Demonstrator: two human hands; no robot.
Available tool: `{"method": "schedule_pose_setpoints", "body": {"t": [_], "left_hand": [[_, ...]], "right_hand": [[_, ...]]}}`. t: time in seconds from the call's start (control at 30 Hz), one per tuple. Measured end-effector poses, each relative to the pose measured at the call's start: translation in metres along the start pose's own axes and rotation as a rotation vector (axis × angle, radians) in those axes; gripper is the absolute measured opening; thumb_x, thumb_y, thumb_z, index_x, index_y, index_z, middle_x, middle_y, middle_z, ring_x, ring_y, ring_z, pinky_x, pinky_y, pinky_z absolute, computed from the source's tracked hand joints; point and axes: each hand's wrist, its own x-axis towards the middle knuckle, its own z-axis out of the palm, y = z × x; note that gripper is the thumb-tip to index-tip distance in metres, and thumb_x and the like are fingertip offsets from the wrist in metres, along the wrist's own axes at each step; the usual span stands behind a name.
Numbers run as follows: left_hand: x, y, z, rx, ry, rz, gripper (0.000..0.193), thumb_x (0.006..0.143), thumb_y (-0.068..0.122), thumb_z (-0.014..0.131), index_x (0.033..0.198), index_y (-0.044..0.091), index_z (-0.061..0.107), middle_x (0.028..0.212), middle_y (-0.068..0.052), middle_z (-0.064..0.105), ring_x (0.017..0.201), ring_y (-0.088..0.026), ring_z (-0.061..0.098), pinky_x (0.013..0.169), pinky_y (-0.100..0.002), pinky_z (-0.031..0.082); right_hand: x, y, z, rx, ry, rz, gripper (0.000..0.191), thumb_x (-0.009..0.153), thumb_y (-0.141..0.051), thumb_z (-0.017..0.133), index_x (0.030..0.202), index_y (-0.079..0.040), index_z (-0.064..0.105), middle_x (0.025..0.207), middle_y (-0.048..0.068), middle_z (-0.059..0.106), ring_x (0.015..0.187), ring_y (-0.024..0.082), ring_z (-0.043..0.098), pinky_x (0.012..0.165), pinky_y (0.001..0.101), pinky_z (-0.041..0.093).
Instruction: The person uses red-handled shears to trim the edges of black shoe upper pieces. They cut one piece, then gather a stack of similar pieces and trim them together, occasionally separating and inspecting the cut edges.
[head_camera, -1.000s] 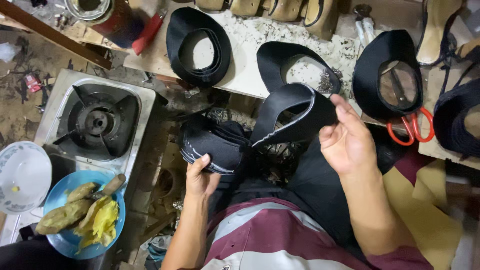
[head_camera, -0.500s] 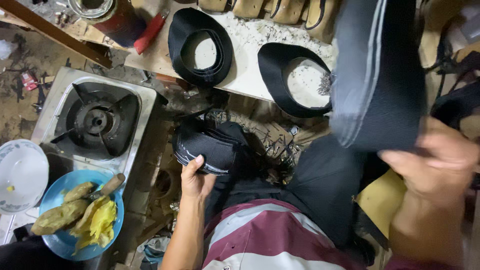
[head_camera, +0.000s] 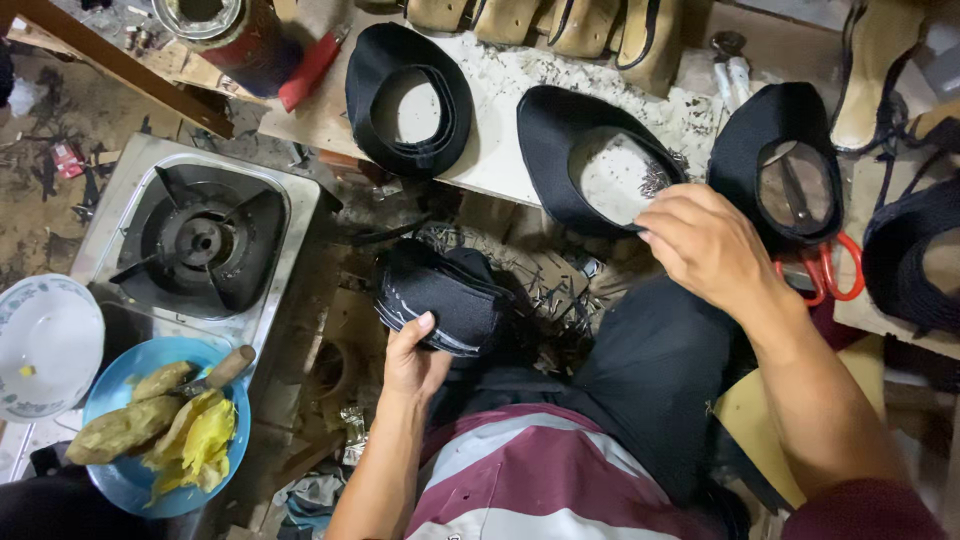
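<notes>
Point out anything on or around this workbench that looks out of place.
A blue plate of food sits on the dirty floor by the gas stove, amid scraps. Small nails lie scattered on the white bench inside a black upper, near the right hand.

Four black ring-shaped fabric pieces are lying on the surface (head_camera: 500, 150): the first (head_camera: 408, 100), the second (head_camera: 590, 160), the third (head_camera: 780, 160) and the fourth (head_camera: 915, 255) at the right edge. One stack of black fabric pieces (head_camera: 435, 295) is sitting low by the knees. Two hands are showing, the left hand (head_camera: 415, 360) and the right hand (head_camera: 710, 245). One gas stove (head_camera: 200, 245) is standing beside two dishes: one white plate (head_camera: 45, 345) and one blue plate (head_camera: 120, 470). One pair of red-handled scissors (head_camera: 825, 270) is lying there.
</notes>
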Motion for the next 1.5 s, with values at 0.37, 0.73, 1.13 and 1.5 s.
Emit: {"method": "schedule_pose_setpoints", "body": {"t": [0.37, 0.73, 1.13, 1.5], "left_hand": [[0.001, 0.005, 0.001, 0.034, -0.002, 0.016, 0.057, 0.084, 0.004, 0.067, 0.139, 0.002, 0.053, 0.132, -0.016, 0.063, 0.124, -0.036, 0.061, 0.109, -0.059, 0.047], [0.006, 0.002, -0.004, 0.062, -0.003, -0.011, 0.054, 0.084, 0.004, 0.068, 0.136, 0.001, 0.053, 0.128, -0.016, 0.064, 0.12, -0.036, 0.063, 0.107, -0.057, 0.049], [0.002, -0.014, 0.019, 0.18, -0.133, -0.131, 0.058, 0.081, 0.005, 0.072, 0.137, -0.001, 0.055, 0.127, -0.014, 0.066, 0.119, -0.028, 0.066, 0.108, -0.044, 0.05], [0.005, -0.025, 0.025, 0.672, -0.258, -0.103, 0.034, 0.089, 0.002, 0.072, 0.122, -0.001, 0.065, 0.111, -0.007, 0.071, 0.103, -0.018, 0.067, 0.095, -0.035, 0.055]], "right_hand": [[0.024, 0.002, 0.0, -0.058, 0.038, 0.009, 0.017, 0.087, -0.007, 0.075, 0.103, -0.001, 0.072, 0.11, 0.015, 0.072, 0.109, 0.033, 0.067, 0.096, 0.0413, 0.054], [0.037, 0.003, -0.025, -0.166, 0.236, 0.123, 0.013, 0.097, -0.004, 0.079, 0.108, 0.002, 0.075, 0.102, 0.015, 0.071, 0.098, 0.033, 0.065, 0.089, 0.0393, 0.054], [0.035, -0.068, 0.029, 0.296, -0.058, 0.125, 0.041, 0.084, -0.024, 0.082, 0.115, 0.0, 0.071, 0.122, 0.017, 0.069, 0.111, 0.034, 0.068, 0.095, 0.0428, 0.055], [-0.058, -0.072, 0.11, 1.147, -0.161, 0.722, 0.031, 0.083, -0.002, 0.078, 0.112, 0.005, 0.071, 0.123, 0.008, 0.067, 0.086, 0.009, 0.066, 0.074, 0.0237, 0.056]]}}
